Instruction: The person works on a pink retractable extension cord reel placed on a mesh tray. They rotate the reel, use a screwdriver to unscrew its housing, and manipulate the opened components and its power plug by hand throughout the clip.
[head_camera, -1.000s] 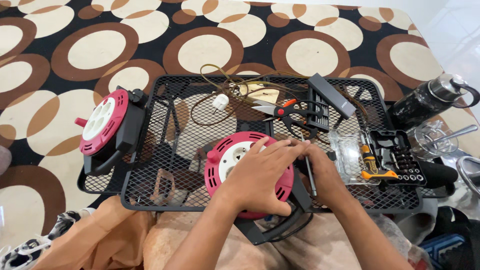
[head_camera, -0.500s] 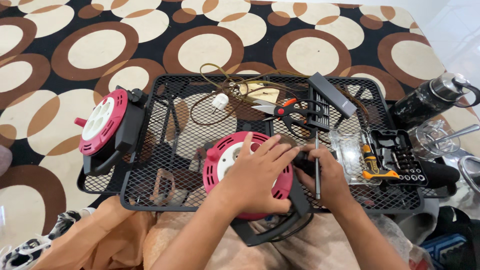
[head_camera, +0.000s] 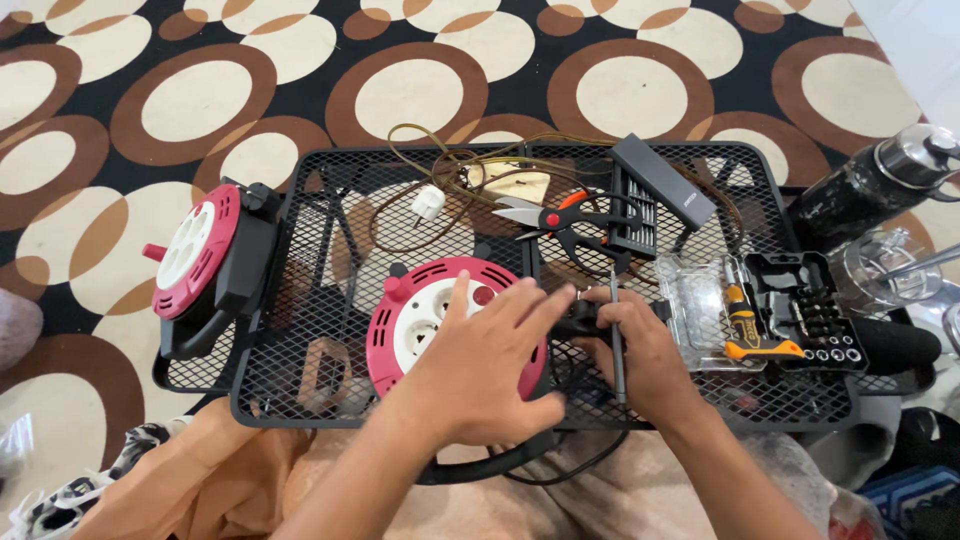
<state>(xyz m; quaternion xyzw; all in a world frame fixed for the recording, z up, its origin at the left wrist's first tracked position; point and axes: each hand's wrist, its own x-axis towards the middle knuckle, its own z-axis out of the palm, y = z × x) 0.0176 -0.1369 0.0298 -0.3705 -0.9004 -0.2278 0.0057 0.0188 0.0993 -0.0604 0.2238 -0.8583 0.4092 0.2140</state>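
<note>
A red and white cable reel (head_camera: 425, 320) with sockets lies flat on a black mesh tray (head_camera: 300, 390) over my lap. My left hand (head_camera: 480, 365) rests spread on the reel's right half, fingertips reaching a black part at its right edge. My right hand (head_camera: 640, 350) grips a thin grey screwdriver (head_camera: 617, 345) that points away from me, next to that black part. The reel's black handle curves out below my left wrist.
A second red reel (head_camera: 200, 265) leans at the tray's left edge. On the tray lie a brown cord with white plug (head_camera: 430, 203), scissors (head_camera: 560, 215), a grey bit case (head_camera: 660, 180) and an open screwdriver kit (head_camera: 770, 310). A dark bottle (head_camera: 880, 185) stands right.
My right hand has brought the screwdriver in closer to the reel's right edge and turned it more upright in view. My left hand stayed on the reel.
</note>
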